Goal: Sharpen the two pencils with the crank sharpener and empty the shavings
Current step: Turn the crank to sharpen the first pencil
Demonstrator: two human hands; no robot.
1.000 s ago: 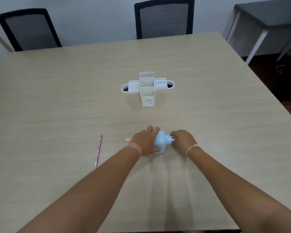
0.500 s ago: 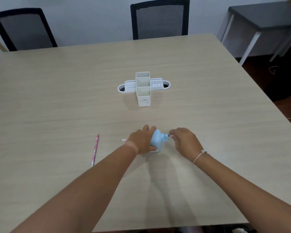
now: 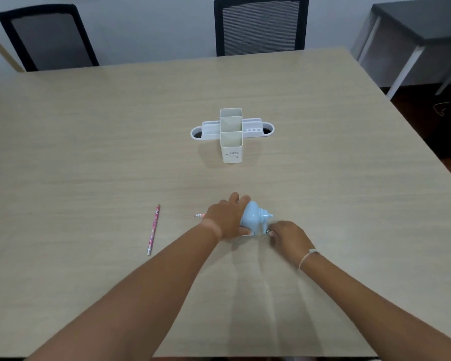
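Observation:
A light blue crank sharpener (image 3: 254,217) stands on the wooden table (image 3: 89,152) near the front middle. My left hand (image 3: 225,217) wraps around its left side and holds it down. My right hand (image 3: 288,235) pinches the crank handle at the sharpener's lower right. The eraser end of one pencil (image 3: 199,215) sticks out to the left from behind my left hand; the remainder is hidden. A second pink pencil (image 3: 153,229) lies loose on the table further left, pointing away from me.
A white desk organiser (image 3: 231,135) with tall compartments stands in the table's middle. Two black chairs (image 3: 261,24) are at the far edge. A dark side table (image 3: 422,27) stands at the back right, beyond the table's right edge.
My right hand has moved down and around the sharpener's right side, turning the crank from its upper position to its lower one. My left hand keeps its hold.

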